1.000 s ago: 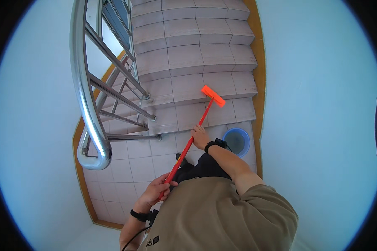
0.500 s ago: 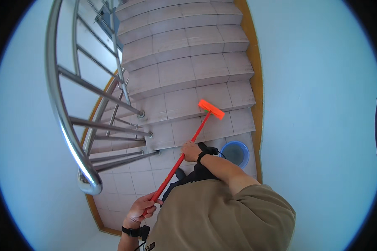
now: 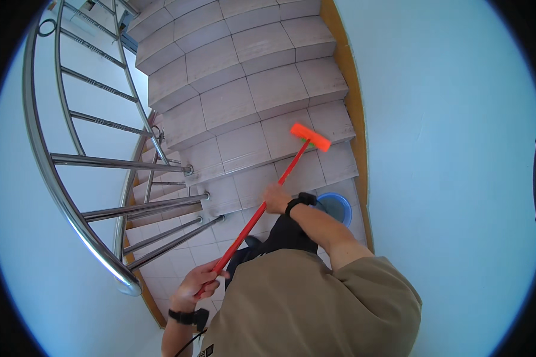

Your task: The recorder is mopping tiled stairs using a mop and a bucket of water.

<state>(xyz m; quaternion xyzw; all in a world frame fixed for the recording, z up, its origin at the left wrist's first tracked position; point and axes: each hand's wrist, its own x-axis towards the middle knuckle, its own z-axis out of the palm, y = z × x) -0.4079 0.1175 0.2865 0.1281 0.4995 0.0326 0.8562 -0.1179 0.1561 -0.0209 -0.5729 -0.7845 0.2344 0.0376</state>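
A long red-handled mop [image 3: 249, 226] slants across in front of my body. Its orange sponge-like head [image 3: 311, 137] rests on the second step up, toward the right side and close to the step's front edge. Near the lower end of the handle, my left hand [image 3: 199, 281] is wrapped round it. Further up, about midway along, my right hand [image 3: 276, 198] grips the same handle, slightly blurred. Just right of my right wrist stands a blue bucket [image 3: 348, 208] holding greyish liquid, partly covered by my forearm.
Tiled stairs [image 3: 225, 113] climb ahead, curving leftward. A shiny metal railing [image 3: 33, 128] with several bars borders them on the left. A pale wall [image 3: 441, 149] with a yellow-brown skirting strip [image 3: 358, 128] runs along the right.
The mop head has slid to the right along the step, across a tile joint. Both hands keep their hold. The view has turned, so the railing appears further left.
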